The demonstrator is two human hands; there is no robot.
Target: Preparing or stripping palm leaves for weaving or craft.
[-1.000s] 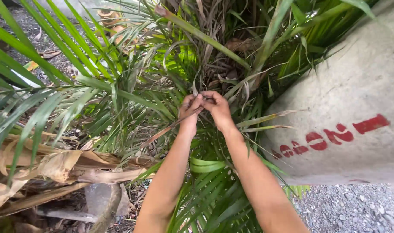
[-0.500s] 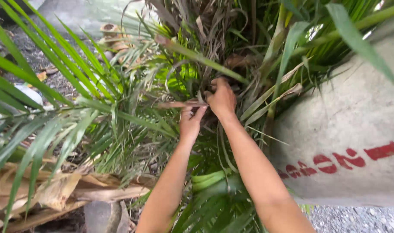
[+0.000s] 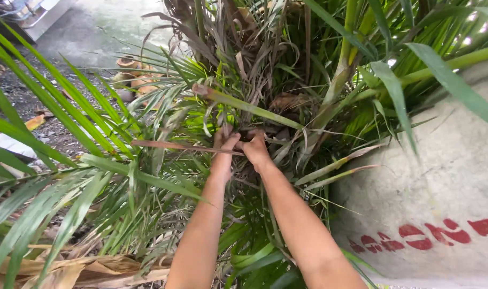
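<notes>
Both hands reach deep into the base of a palm clump point(image 3: 265, 69), side by side and touching or nearly so. Left hand point(image 3: 224, 143) fingers curled, thumb up against a dry brown leaf strip point(image 3: 174, 145); the strip runs from the hand out to the left, roughly level, over the green fronds. Grip looks closed on the strip's near end, though the fingertips are partly hidden in foliage. Right hand point(image 3: 254, 148) is fisted, knuckles up, just right of the left hand, at the same end of the strip. Whether it clamps the strip or other dry fibres under it — cannot tell, fingers buried. Both forearms come up from the bottom edge, converging at the hands.

Around the hands: dead grey-brown leaves point(image 3: 254, 48) hanging in the clump's centre just above, a green stalk point(image 3: 244, 104) slanting across right above the hands, long green fronds point(image 3: 67, 134) fanning left. Grey concrete wall point(image 3: 447, 176) with red painted marks at right, near the right forearm. Dry brown husks point(image 3: 89, 267) on the ground at lower left. Cut stumps point(image 3: 129, 64) further back on the left, near gravelly ground point(image 3: 24, 101).
</notes>
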